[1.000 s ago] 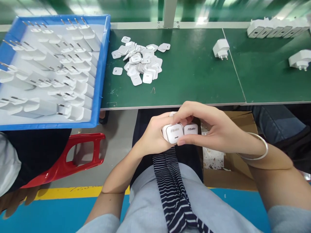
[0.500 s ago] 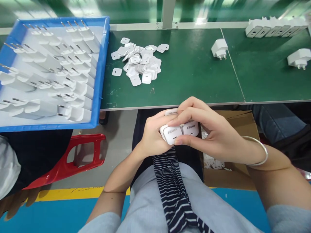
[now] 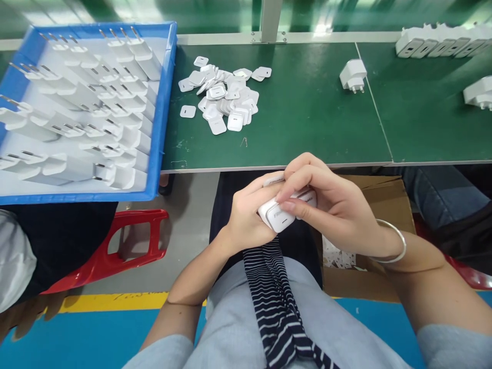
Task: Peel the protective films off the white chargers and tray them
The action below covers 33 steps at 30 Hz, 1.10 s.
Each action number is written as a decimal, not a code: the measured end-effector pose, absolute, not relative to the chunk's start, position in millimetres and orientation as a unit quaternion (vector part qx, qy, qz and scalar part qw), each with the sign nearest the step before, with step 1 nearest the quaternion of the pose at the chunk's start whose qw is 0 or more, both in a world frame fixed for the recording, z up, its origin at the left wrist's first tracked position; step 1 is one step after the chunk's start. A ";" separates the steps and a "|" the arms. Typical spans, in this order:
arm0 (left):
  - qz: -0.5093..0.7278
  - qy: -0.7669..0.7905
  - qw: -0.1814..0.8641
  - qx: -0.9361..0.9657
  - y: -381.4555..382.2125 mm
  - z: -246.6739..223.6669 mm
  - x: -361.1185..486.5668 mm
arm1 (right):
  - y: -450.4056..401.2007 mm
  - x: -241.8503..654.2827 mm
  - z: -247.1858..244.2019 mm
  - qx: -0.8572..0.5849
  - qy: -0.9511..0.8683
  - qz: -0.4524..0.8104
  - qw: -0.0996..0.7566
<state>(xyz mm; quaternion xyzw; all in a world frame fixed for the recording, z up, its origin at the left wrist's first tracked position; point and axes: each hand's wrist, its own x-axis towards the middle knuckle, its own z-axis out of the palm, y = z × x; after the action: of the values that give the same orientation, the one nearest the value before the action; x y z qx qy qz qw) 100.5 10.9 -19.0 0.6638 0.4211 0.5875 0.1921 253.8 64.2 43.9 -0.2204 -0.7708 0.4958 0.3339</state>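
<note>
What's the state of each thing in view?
Left hand: closed around held chargers
Right hand: pinching held chargers
Held chargers: fronts partly covered
Blue tray: loaded with plug housings, prongs exposed
White plates: loosely piled
Lone plug: unheld, prongs showing
Charger row: lined up
Cardboard box: open, white pieces inside

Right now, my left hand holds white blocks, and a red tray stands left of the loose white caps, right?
The tray is blue, not red, in the head view; it stands left of the loose white caps, and your left hand holds white blocks.
</note>
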 end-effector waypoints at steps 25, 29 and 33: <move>0.581 0.427 0.320 0.615 11.8 -25.2 95.4 | 69.1 256.0 33.5 -0.222 -0.659 0.670 0.260; 0.580 0.414 0.372 0.594 11.7 -27.3 92.1 | 68.8 259.1 34.1 -0.223 -0.655 0.682 0.237; 0.580 0.406 0.394 0.586 12.1 -28.3 91.9 | 68.3 259.7 37.2 -0.219 -0.675 0.670 0.219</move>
<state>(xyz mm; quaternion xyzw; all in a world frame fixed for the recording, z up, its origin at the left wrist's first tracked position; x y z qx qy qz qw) 91.9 12.1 -28.3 0.5865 0.4056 0.5802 0.3935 259.7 68.3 37.2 -0.2192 -0.6747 0.6700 0.2186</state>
